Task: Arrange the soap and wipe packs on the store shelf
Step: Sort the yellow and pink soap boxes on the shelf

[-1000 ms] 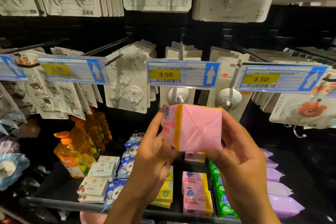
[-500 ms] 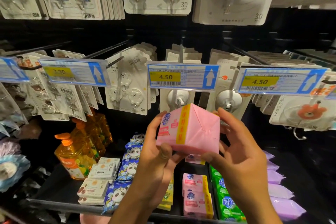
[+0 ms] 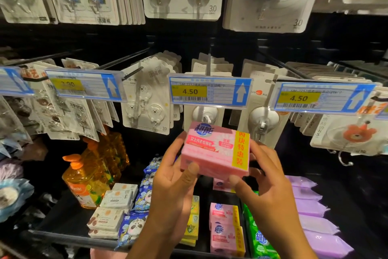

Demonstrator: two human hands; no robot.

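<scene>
I hold a pink soap pack (image 3: 214, 151) with a yellow band in the air above the shelf, its printed face toward me. My left hand (image 3: 174, 183) grips its left end, thumb on the front lower edge. My right hand (image 3: 266, 187) grips its right end. On the black shelf (image 3: 63, 229) below lie rows of packs: more pink soap packs (image 3: 225, 229), green soap packs (image 3: 259, 237), yellow soap packs (image 3: 193, 223), blue panda wipe packs (image 3: 134, 225), white soap boxes (image 3: 111, 210) and purple wipe packs (image 3: 317, 223).
Orange detergent bottles (image 3: 86, 183) stand at the shelf's left. Carded hooks hang on pegs above, behind blue price tags (image 3: 210, 91) reading 4.50. A metal hook (image 3: 344, 160) dangles at the right. A blue fluffy item (image 3: 12, 197) sits at the far left.
I have turned the pink pack in both hands, so its printed front faces me instead of its folded end. It has also dropped slightly.
</scene>
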